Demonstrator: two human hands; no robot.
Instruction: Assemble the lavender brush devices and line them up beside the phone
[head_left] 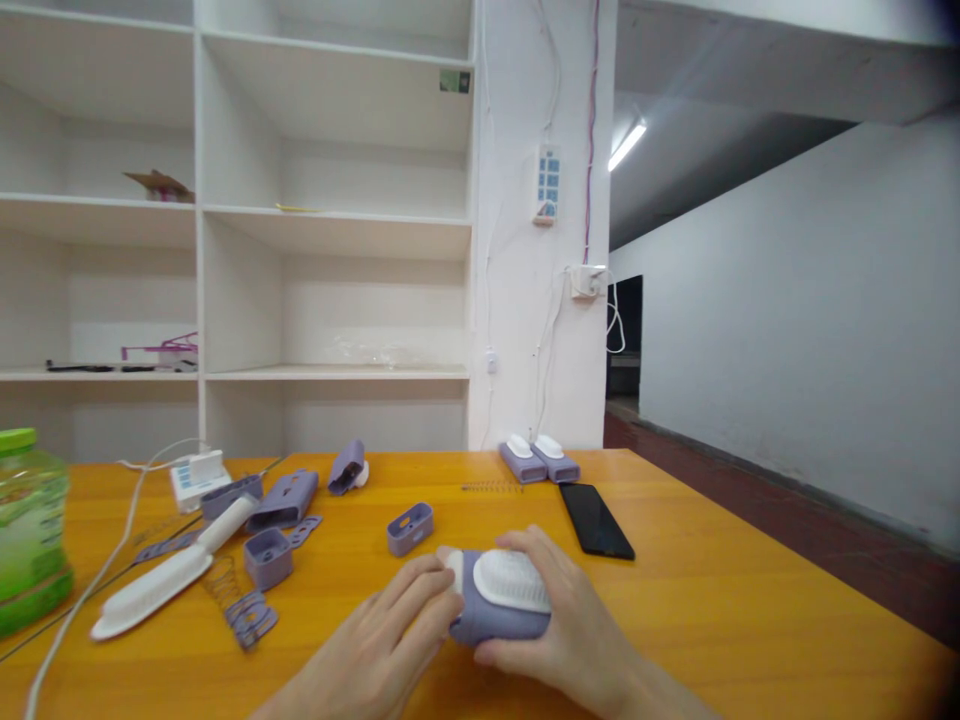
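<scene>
Unit: the purple unit is sitting between both hands toward the counter's near edge, white pad facing up; it is looking partly assembled, the pad apparently done.
Right hand: the right hand's grip is clamping the unit's right end, thumb and fingers on opposite sides.
Left hand: the left hand's fingers are touching the white end; with the thumb hidden, I cannot tell whether this grip is clamping or resting.
Far edge pair: two units near the far right corner are carrying pads, but their near ends are gaping, so closing them seems left.
Loose parts: a cap is lying beyond the unit; a shell, block, brush and springs are lying toward the left edge, seemingly unjoined.
Hidden: fingers are covering the unit's ends; its underside is not showing.
Cut off: the near edge is falling outside view.
Blurred: the springs are tangling indistinctly.
</scene>
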